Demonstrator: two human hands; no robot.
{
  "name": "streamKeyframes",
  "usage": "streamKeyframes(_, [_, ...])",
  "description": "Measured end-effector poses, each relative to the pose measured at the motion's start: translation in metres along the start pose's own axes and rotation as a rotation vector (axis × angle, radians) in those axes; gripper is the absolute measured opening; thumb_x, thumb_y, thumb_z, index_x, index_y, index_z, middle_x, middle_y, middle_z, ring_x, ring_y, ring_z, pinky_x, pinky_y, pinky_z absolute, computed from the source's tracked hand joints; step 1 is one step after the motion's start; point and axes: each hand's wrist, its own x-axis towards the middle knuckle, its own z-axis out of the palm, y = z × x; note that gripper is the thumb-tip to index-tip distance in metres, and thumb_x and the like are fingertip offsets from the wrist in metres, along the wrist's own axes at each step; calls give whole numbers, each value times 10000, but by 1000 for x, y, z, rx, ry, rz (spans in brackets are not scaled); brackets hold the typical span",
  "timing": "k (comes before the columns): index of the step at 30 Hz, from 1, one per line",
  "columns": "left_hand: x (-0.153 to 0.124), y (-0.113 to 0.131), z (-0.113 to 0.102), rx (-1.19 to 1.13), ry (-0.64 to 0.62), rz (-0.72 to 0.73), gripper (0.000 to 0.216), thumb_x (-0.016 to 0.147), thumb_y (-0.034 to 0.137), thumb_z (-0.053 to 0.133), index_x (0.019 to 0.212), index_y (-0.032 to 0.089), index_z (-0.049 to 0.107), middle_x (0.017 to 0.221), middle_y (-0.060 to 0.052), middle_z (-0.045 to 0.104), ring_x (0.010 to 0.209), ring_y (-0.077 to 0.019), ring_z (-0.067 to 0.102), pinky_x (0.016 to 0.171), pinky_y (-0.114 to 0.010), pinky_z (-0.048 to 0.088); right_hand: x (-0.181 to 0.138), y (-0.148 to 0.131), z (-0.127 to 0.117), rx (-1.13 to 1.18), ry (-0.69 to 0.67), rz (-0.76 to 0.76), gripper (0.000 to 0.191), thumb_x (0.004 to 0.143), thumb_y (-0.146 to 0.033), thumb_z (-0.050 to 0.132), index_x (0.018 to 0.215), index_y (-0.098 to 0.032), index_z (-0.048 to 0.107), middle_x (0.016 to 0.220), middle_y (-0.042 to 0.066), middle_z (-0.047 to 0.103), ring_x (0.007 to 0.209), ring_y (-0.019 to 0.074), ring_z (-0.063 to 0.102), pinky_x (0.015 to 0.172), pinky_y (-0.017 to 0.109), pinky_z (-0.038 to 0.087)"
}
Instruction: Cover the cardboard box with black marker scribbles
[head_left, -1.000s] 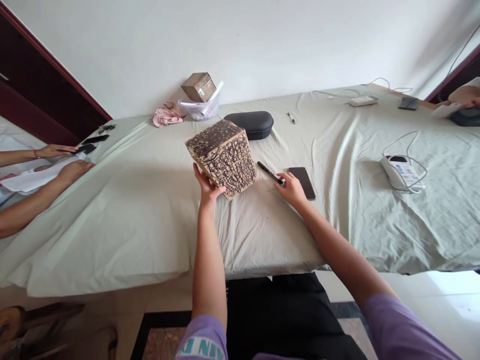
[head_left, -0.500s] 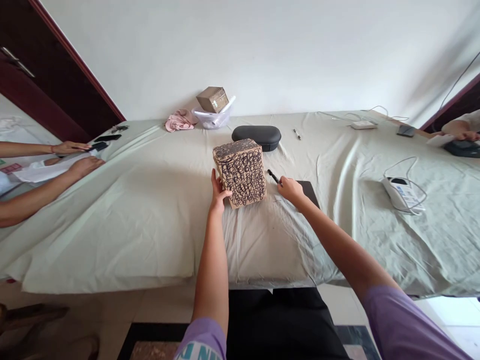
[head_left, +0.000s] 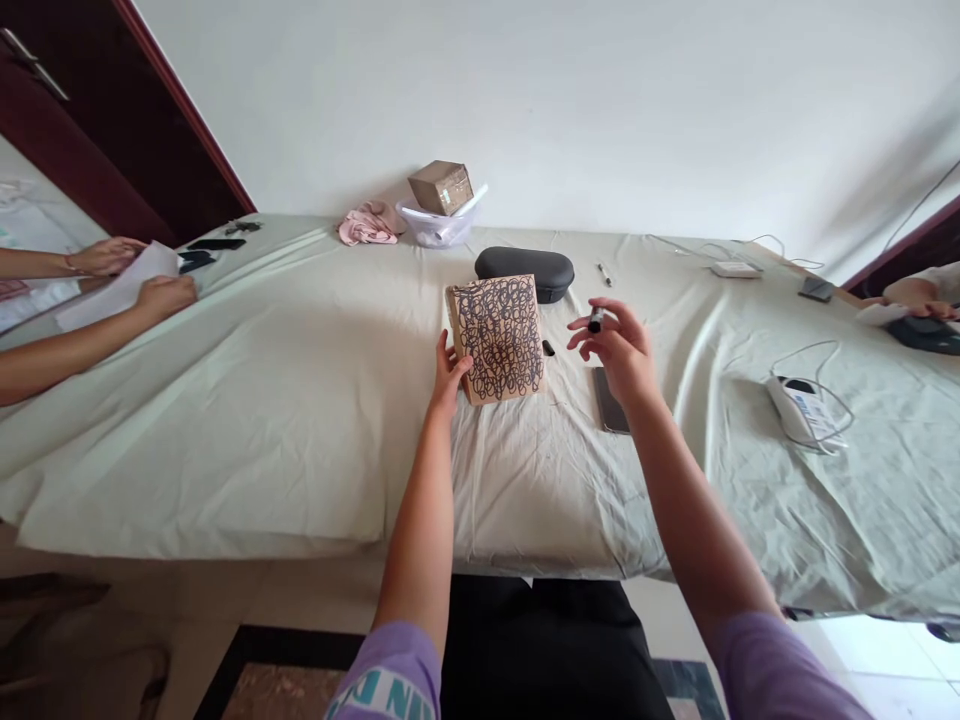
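Observation:
A cardboard box [head_left: 501, 337] covered in black scribbles stands on the sheet-covered table [head_left: 300, 400]. My left hand [head_left: 451, 374] grips its lower left edge and holds it upright, scribbled face toward me. My right hand [head_left: 619, 347] is lifted above the table to the right of the box and pinches a black marker [head_left: 595, 319] between its fingertips. A small black cap [head_left: 548, 348] lies by the box's right side. A dark phone [head_left: 610, 405] lies on the sheet under my right wrist.
A black oval case [head_left: 525, 272] lies behind the box. Farther back are a pen [head_left: 604, 273], a pink cloth [head_left: 365, 227] and a plastic tub [head_left: 439, 225] with a small box [head_left: 441, 186]. A white device [head_left: 804, 407] with cable lies right. Another person's hands [head_left: 139, 280] handle paper at left.
My right hand picked the marker up off the sheet and raised it. My left hand turned the box upright so its scribbled face points at me.

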Motion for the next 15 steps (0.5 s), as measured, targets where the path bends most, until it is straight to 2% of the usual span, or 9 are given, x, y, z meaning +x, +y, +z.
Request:
streamKeyframes(3, [-3,4,2,-7,15,-29,1256,543,748,963,1612,389,412,1370,-101,607,1291,-330,629,998,-430,548,1,-19,25,-171,106,-250,297,896,-514,810,993,-299,629,793,-16,597,664,150,565,606,300,457])
streamKeyframes(5, [-5,6,4,-26,19,-47,1241,549,743,968,1606,384,424,1358,-97,616,1292,-328,632,1008,-434,547,-1,-20,41,-243,141,-333,331,967,-534,753,812,-273,620,707,-18,540,612,142,503,594,311,427])
streamKeyframes(7, [-6,8,5,-43,26,-64,1216,567,733,967,1602,387,431,1366,-92,616,1296,-325,633,1009,-434,550,-7,-12,56,-203,108,-326,358,1044,-539,641,811,-268,665,647,-26,513,561,138,469,574,316,403])
streamKeyframes(10, [-7,8,8,-68,44,-73,1171,603,714,958,1598,376,441,1370,-89,622,1290,-317,642,992,-428,560,-18,9,73,-92,-27,-226,283,1081,-509,552,1166,-298,720,726,-22,632,599,161,575,612,327,477])
streamKeyframes(11, [-7,7,8,-72,50,-74,1148,621,703,953,1596,371,447,1367,-87,627,1285,-313,649,989,-426,565,-23,17,77,-90,-54,-208,267,1066,-482,568,1194,-295,709,778,-11,677,633,171,615,632,335,503])
streamKeyframes(13, [-6,4,8,-66,58,-75,1082,673,676,931,1594,366,456,1374,-84,634,1267,-307,665,979,-424,577,-31,30,82,-139,-58,-217,150,1014,-393,612,1010,-273,702,786,-2,701,640,177,629,631,337,510])
streamKeyframes(15, [-4,2,8,-49,61,-82,1011,727,648,899,1593,370,458,1390,-77,639,1244,-302,683,953,-420,595,-36,39,85,-189,-35,-249,130,939,-304,626,816,-263,631,696,-14,655,583,170,579,591,330,478])
